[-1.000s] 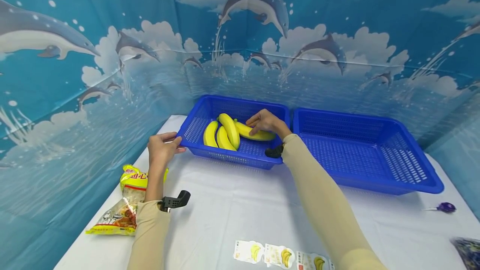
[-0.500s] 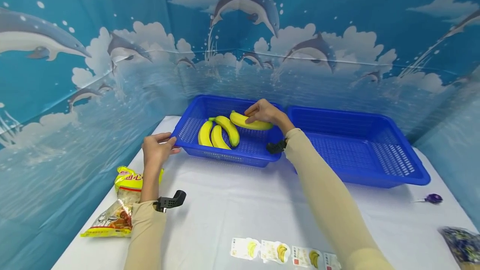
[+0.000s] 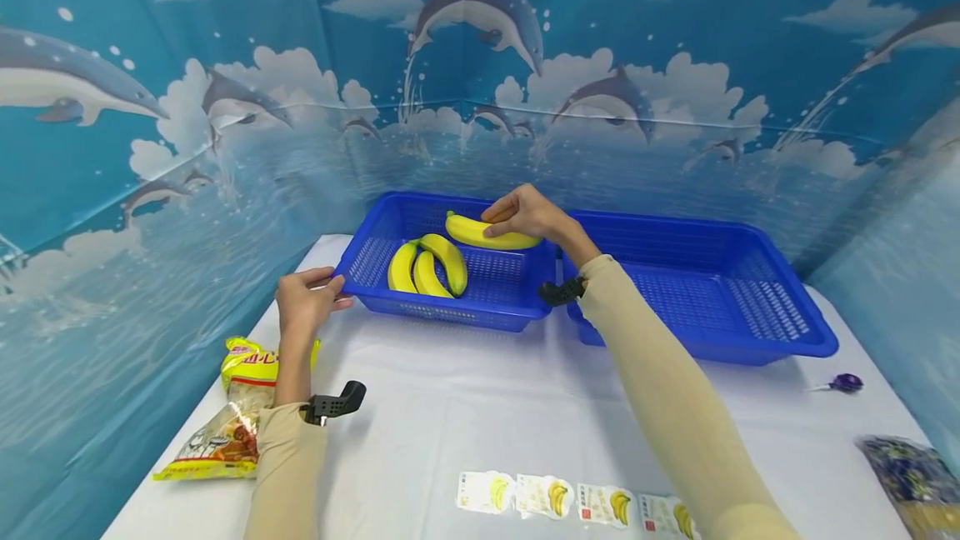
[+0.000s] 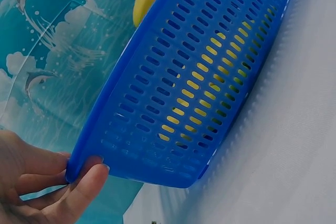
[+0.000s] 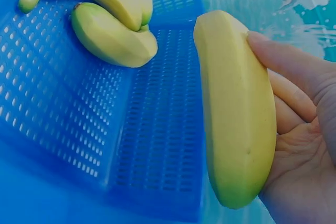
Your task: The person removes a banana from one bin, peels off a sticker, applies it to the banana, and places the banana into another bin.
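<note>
My right hand (image 3: pixel 522 213) grips a single yellow banana (image 5: pixel 236 114) between thumb and fingers, raised over the back right of the left blue basket (image 3: pixel 450 317). Its tip is greenish in the right wrist view. My left hand (image 3: pixel 306 300) pinches that basket's left rim, thumb on one side and fingers on the other, as the left wrist view shows. Inside the basket lie three more bananas (image 3: pixel 444 261), bunched toward the left; through the slots in the basket wall (image 4: pixel 152 87) yellow shows.
A second blue basket (image 3: pixel 697 347) stands at the right, against the first. A yellow snack bag (image 3: pixel 232 432) lies left, partly behind my forearm. Several banana cards (image 3: pixel 543 496) line the front. A purple lollipop (image 3: pixel 846 382) and a dark patterned packet (image 3: pixel 911 477) lie far right.
My right hand has lifted the banana up off the basket floor and toward the back left. One loose banana has settled lower beside the others. My left hand still holds the rim.
</note>
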